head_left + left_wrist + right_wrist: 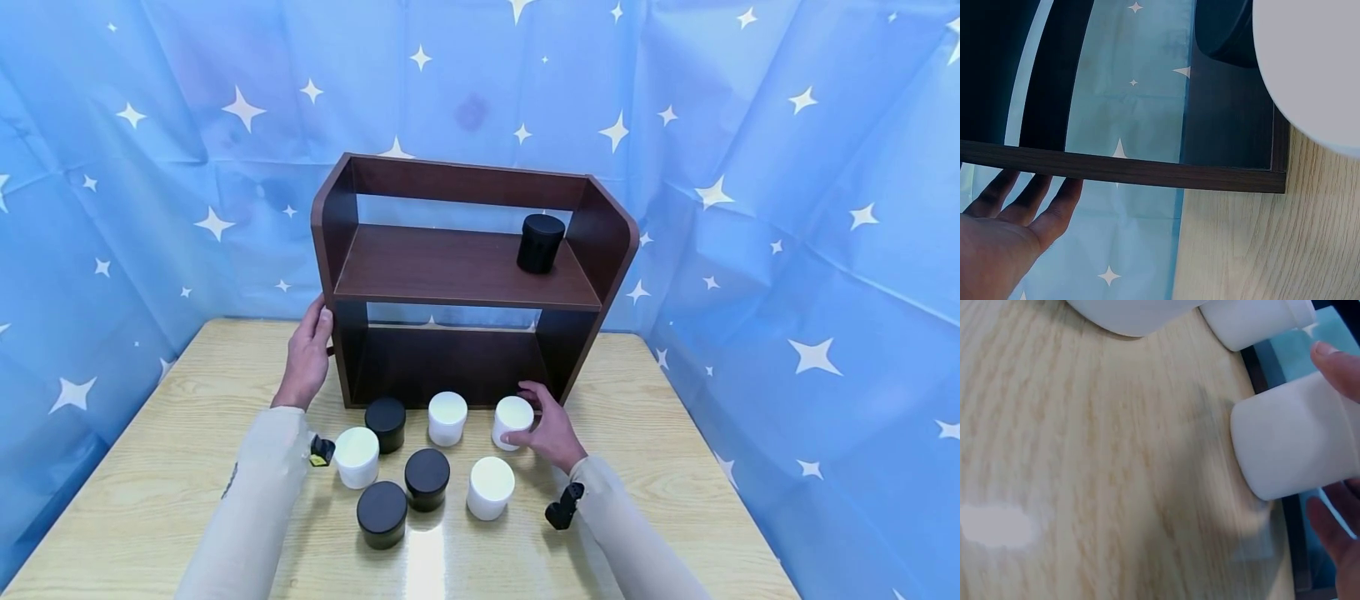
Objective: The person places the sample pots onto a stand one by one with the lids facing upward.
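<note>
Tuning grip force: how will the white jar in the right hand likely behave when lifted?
Probably stiff: the white jar shows no dent where the right hand grips it. Possibly slippery, as its side looks smooth. Likely to roll if knocked over, being round-walled.

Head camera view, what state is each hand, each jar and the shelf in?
Shelf: standing on table
Left hand: touching shelf's left side
Right hand: gripping a white jar
Gripped white jar: upright; whether lifted, unclear
Other three white jars: upright on table
Black jar on shelf's upper level: upright
Other three black jars: upright on table
</note>
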`<action>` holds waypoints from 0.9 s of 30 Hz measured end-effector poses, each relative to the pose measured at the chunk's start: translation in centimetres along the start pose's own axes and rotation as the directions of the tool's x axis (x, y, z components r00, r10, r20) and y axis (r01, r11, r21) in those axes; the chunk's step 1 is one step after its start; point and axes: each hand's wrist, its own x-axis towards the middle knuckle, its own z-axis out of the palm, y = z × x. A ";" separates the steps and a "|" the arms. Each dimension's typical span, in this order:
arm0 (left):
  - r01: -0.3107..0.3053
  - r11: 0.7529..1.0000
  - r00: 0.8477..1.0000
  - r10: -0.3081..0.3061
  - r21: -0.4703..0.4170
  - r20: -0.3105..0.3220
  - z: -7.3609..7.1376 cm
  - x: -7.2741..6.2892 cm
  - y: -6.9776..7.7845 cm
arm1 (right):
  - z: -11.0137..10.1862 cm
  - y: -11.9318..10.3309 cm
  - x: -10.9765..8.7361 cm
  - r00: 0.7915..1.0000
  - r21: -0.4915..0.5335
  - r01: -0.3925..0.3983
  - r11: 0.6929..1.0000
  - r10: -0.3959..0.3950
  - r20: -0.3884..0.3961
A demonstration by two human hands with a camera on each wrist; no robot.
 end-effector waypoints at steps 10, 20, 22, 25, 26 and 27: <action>0.000 1.000 1.000 0.000 -0.009 0.001 0.1 0.2 -0.1 | 0.6 0.4 -0.2 1.000 -0.034 0.011 0.999 -0.012 -0.016; 0.011 1.000 1.000 -0.011 0.003 -0.003 0.2 0.0 -0.2 | 0.7 0.6 -0.1 1.000 -0.039 0.011 0.999 -0.012 -0.024; 0.014 1.000 1.000 -0.014 0.005 -0.004 0.2 0.0 -0.1 | 0.7 0.6 -0.1 1.000 -0.031 0.007 1.000 -0.008 -0.025; 0.012 1.000 1.000 -0.012 0.004 -0.005 0.1 -0.1 0.0 | 0.8 0.6 -0.1 1.000 -0.027 0.010 1.000 -0.011 -0.026; 0.008 1.000 1.000 -0.008 0.001 -0.005 0.1 -0.1 0.0 | 0.8 0.7 -0.1 1.000 -0.030 0.015 0.999 -0.016 -0.027; 0.006 1.000 1.000 -0.006 0.000 -0.006 0.1 -0.1 0.0 | 0.9 0.7 -0.1 1.000 -0.027 0.016 1.000 -0.017 -0.027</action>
